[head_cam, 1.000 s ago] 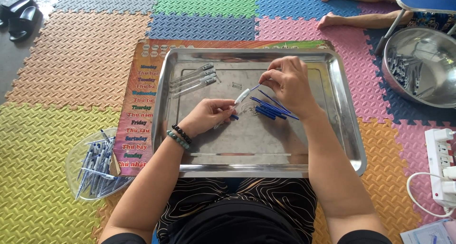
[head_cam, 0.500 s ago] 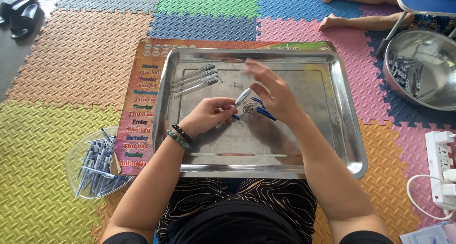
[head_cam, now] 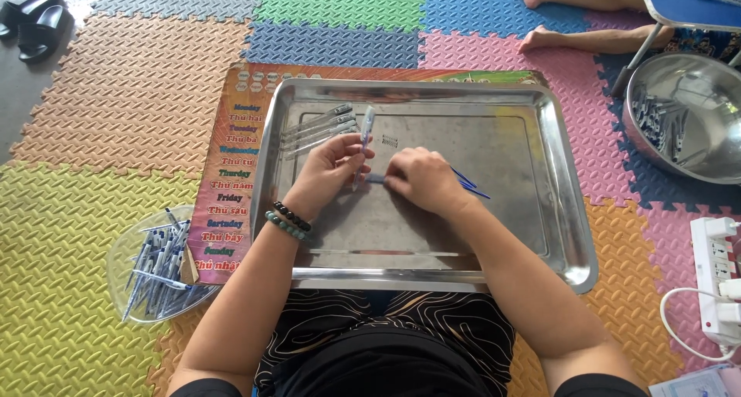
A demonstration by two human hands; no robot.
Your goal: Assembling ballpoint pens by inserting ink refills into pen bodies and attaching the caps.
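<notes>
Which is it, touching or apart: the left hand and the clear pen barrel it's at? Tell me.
Touching. The head view shows the left hand with fingers wrapped around the clear pen barrel, over the steel tray.

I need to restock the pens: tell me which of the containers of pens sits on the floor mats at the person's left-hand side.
The clear plastic dish of blue-and-white pens, beside the person's left arm on the yellow mat. The other, a round steel bowl, sits at the far right on the blue mat.
</notes>
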